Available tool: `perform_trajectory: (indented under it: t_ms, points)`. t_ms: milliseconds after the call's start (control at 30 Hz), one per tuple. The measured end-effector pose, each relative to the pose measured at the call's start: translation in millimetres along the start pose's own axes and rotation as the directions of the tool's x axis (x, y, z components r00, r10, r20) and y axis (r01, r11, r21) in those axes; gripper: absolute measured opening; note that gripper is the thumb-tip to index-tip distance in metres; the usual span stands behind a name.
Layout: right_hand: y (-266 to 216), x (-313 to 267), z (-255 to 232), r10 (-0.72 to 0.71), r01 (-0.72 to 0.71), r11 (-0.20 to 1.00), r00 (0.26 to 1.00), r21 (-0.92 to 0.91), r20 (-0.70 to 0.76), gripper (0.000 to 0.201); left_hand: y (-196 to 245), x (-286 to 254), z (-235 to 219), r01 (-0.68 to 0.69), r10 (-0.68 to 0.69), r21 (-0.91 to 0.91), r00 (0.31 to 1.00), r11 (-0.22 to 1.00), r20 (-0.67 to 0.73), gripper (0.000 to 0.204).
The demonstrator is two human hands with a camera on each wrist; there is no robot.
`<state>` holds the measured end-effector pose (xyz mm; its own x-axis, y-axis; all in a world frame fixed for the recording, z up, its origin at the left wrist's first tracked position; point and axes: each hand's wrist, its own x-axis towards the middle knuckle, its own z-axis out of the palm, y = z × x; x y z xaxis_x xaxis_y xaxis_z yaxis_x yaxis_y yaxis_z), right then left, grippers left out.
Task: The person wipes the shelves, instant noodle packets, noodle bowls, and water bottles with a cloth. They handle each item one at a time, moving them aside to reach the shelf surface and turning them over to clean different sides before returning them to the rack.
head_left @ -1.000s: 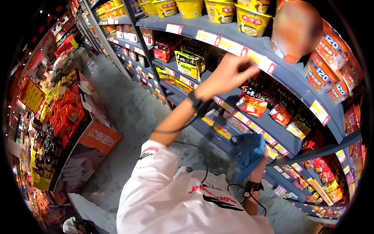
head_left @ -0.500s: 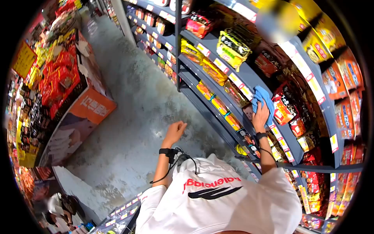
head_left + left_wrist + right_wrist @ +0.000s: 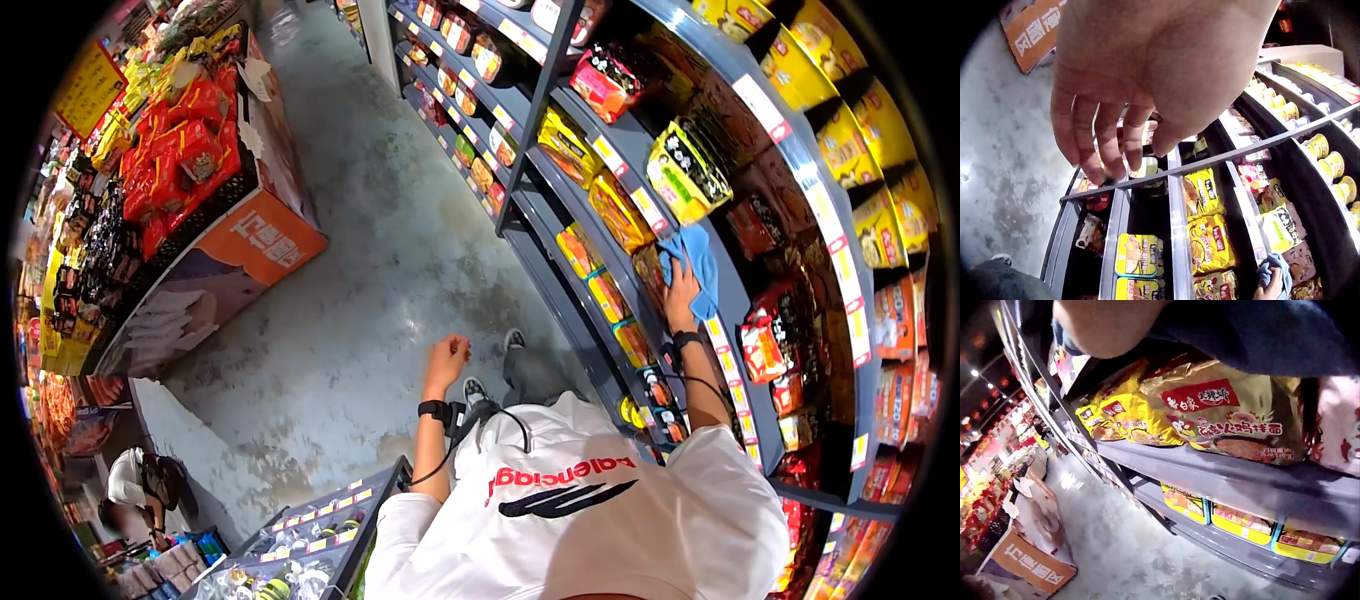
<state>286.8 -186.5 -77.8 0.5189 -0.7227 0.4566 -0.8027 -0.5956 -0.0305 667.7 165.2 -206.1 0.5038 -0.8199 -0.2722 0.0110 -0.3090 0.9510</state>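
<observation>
A blue cloth (image 3: 700, 268) lies against the front edge of the middle shelf, below a green-and-black noodle packet (image 3: 688, 172). My right hand (image 3: 682, 298) grips it against the price-label strip, and the cloth hangs out around the fingers. In the right wrist view the cloth (image 3: 1254, 337) looks dark blue, beside part of the hand (image 3: 1107, 325), above yellow and gold noodle packets (image 3: 1229, 415). Away from the shelves, my left hand (image 3: 447, 362) hangs in the air over the floor, its fingers loosely bent and holding nothing, as the left wrist view of this hand (image 3: 1154, 69) also shows.
Boxed noodles (image 3: 605, 295) fill a lower shelf, and yellow cups (image 3: 845, 148) stand on the upper one. A dark upright post (image 3: 535, 110) divides the shelving. Across the aisle floor (image 3: 350, 290) is a bin of red packets (image 3: 190, 140); another rack (image 3: 330, 520) stands at bottom left.
My left hand has come down from the shelves to hang over the aisle. My right hand has brought the cloth up to the shelf edge and moved along it toward the green packet.
</observation>
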Motion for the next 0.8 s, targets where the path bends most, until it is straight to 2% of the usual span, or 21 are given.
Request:
perform_trajectory:
  t_ms: [67, 133, 200, 267, 333, 400, 467, 500, 533, 600, 633, 700, 733, 800]
  points:
    - [-1, 4, 7, 0.024, -0.025, 0.999, 0.999, 0.021, 0.023, 0.069, 10, 9, 1, -0.032, 0.032, -0.007, 0.999, 0.999, 0.002, 0.032]
    - [0, 7, 13, -0.015, 0.014, 1.000, 0.998, 0.015, 0.056, 0.071, 13, 19, 1, -0.007, 0.001, 0.150, 0.999, 0.989, 0.040, 0.037]
    - [1, 15, 29, -0.007, 0.003, 0.999, 0.996, 0.050, 0.092, 0.070, 15, 35, -2, -0.003, -0.006, 0.145, 0.998, 0.989, 0.056, 0.041]
    - [-5, 32, 47, -0.117, 0.111, 0.992, 0.985, 0.057, 0.124, 0.067, 20, 50, -9, 0.111, -0.139, 0.241, 0.985, 0.964, 0.101, 0.046]
    - [-17, 59, 68, -0.176, 0.170, 0.983, 0.980, 0.064, 0.098, 0.066, 12, 75, -15, 0.107, -0.132, 0.244, 0.987, 0.964, 0.089, 0.044]
    - [-37, 98, 91, -0.210, 0.210, 0.976, 0.978, 0.062, -0.010, 0.063, 12, 102, -22, 0.108, -0.129, 0.251, 0.989, 0.962, 0.067, 0.042]
    - [-81, 138, 72, -0.202, 0.200, 0.976, 0.979, 0.081, 0.015, 0.061, 21, 126, -33, -0.024, -0.005, 0.397, 0.997, 0.917, 0.072, 0.034]
    - [-92, 157, 68, -0.195, 0.192, 0.978, 0.980, 0.077, 0.028, 0.059, 29, 138, -36, -0.045, 0.010, 0.382, 0.996, 0.923, 0.094, 0.029]
    - [-93, 171, 84, -0.220, 0.216, 0.963, 0.976, 0.158, 0.006, 0.057, 36, 149, -39, -0.063, 0.024, 0.361, 0.994, 0.930, 0.110, 0.026]
    - [-100, 195, 137, -0.177, 0.200, 0.919, 0.979, 0.339, -0.099, 0.051, 47, 166, -34, -0.094, 0.115, 0.363, 0.993, 0.927, -0.038, 0.025]
    - [-116, 212, 138, -0.214, 0.228, 0.905, 0.974, 0.360, -0.077, 0.051, 65, 170, -35, -0.085, 0.106, 0.378, 0.994, 0.922, -0.035, 0.024]
    - [-163, 240, 123, -0.101, -0.024, 0.834, 0.975, 0.551, 0.196, 0.037, 96, 174, -39, -0.063, 0.093, 0.421, 0.994, 0.905, -0.053, 0.023]
    - [-176, 252, 142, -0.173, -0.018, 0.715, 0.964, 0.698, 0.203, 0.031, 100, 172, -39, -0.050, 0.092, 0.450, 0.993, 0.892, -0.071, 0.023]
    - [-206, 264, 169, -0.397, -0.180, 0.533, 0.810, 0.827, 0.432, 0.033, 107, 161, -36, -0.064, 0.127, 0.454, 0.986, 0.889, -0.111, 0.019]
